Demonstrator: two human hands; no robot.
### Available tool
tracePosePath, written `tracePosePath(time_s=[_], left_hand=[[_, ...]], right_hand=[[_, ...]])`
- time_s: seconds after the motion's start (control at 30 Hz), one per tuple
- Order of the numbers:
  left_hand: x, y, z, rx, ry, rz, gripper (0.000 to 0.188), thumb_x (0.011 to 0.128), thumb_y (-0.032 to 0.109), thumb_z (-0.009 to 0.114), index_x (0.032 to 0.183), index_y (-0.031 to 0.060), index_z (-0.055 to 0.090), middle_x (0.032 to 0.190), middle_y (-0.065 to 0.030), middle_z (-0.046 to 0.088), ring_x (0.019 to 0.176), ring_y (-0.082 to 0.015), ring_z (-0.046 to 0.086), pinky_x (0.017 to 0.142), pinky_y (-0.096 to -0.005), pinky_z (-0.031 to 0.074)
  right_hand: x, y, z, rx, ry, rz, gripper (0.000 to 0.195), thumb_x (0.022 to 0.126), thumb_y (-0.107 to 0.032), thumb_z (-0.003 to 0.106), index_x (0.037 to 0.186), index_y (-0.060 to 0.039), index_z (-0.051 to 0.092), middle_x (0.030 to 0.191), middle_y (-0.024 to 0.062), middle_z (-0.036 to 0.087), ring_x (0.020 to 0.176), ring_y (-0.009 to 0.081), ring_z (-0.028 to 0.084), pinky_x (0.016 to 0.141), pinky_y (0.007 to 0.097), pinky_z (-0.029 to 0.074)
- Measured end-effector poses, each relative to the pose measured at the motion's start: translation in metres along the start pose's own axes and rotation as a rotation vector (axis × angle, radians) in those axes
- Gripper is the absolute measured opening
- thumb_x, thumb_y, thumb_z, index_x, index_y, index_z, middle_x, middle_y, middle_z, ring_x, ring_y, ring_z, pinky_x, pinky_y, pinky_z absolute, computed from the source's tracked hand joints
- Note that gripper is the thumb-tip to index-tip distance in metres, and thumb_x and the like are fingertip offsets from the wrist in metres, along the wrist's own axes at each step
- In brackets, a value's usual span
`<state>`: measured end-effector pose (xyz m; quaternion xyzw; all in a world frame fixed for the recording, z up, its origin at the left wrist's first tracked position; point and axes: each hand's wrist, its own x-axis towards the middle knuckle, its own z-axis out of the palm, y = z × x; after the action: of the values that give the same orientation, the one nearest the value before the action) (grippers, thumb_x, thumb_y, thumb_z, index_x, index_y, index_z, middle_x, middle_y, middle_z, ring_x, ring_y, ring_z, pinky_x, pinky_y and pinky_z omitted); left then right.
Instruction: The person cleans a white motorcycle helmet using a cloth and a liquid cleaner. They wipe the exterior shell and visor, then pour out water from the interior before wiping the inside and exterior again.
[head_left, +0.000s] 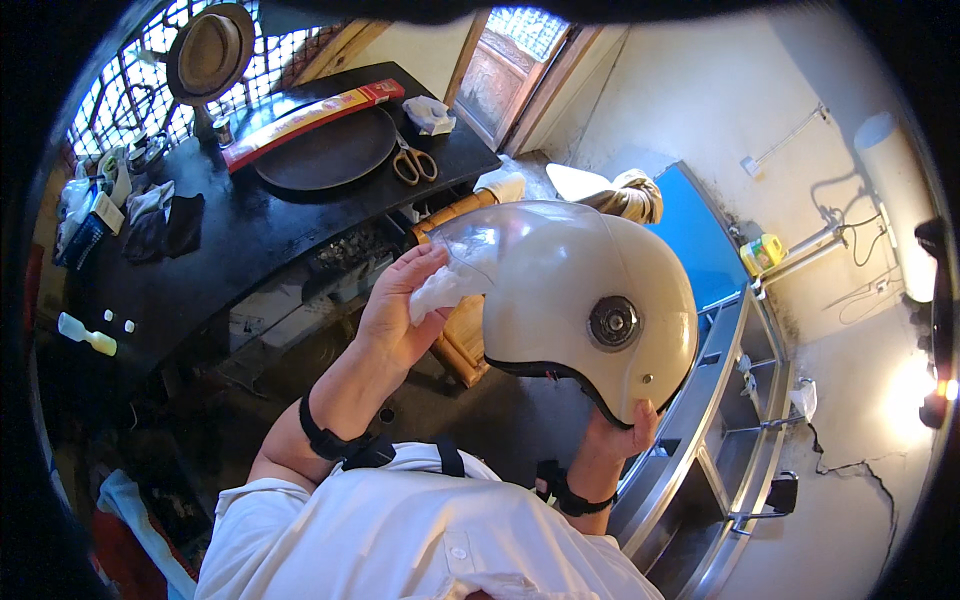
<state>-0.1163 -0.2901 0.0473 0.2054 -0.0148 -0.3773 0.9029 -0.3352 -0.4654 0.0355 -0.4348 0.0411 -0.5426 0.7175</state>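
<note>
A cream open-face helmet (555, 300) with a black edge trim and a round dark visor pivot (615, 322) is held up before my chest. Its clear visor (469, 236) points left, towards the dark table. My left hand (409, 300) grips a crumpled white tissue or cloth (442, 289) against the visor; part of the wad shows through the clear plastic. From below, my right hand (622, 435) holds the helmet's lower rear rim, thumb on the outer shell and the other fingers mostly hidden beneath it.
On the black table (247, 247) lie a round dark tray (330, 150), a long red-yellow box (315, 120), scissors (412, 161) and dark cloths (165, 225). A wooden chair (461, 337) stands beyond the helmet. Metal shelving (720, 420) and a blue panel (694, 232) are at right.
</note>
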Motion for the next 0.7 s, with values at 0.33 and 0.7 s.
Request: tracePosePath(time_s=[0.33, 0.7], left_hand=[[-0.042, -0.036, -0.019, 0.115, 0.030, -0.164, 0.016, 0.087, 0.014, 0.066, 0.099, 0.0058, 0.060, 0.099, -0.0080, 0.064, 0.095, -0.0221, 0.065, 0.082, -0.0346, 0.056], [-0.053, -0.112, -0.012, -0.012, -0.227, -0.578, 0.005, 0.086, 0.005, 0.068, 0.087, 0.0044, 0.063, 0.087, -0.0047, 0.064, 0.083, -0.0159, 0.064, 0.076, -0.0294, 0.052]], right_hand=[[0.013, -0.004, -0.016, 0.028, 0.107, 0.033, 0.048, 0.082, -0.024, 0.061, 0.122, 0.0001, 0.056, 0.116, 0.0144, 0.063, 0.107, 0.0306, 0.061, 0.091, 0.0462, 0.051], [0.036, 0.021, 0.014, 0.181, 0.107, -0.045, 0.045, 0.085, -0.021, 0.061, 0.124, 0.0010, 0.054, 0.114, 0.0124, 0.063, 0.106, 0.0255, 0.062, 0.088, 0.0394, 0.052]])
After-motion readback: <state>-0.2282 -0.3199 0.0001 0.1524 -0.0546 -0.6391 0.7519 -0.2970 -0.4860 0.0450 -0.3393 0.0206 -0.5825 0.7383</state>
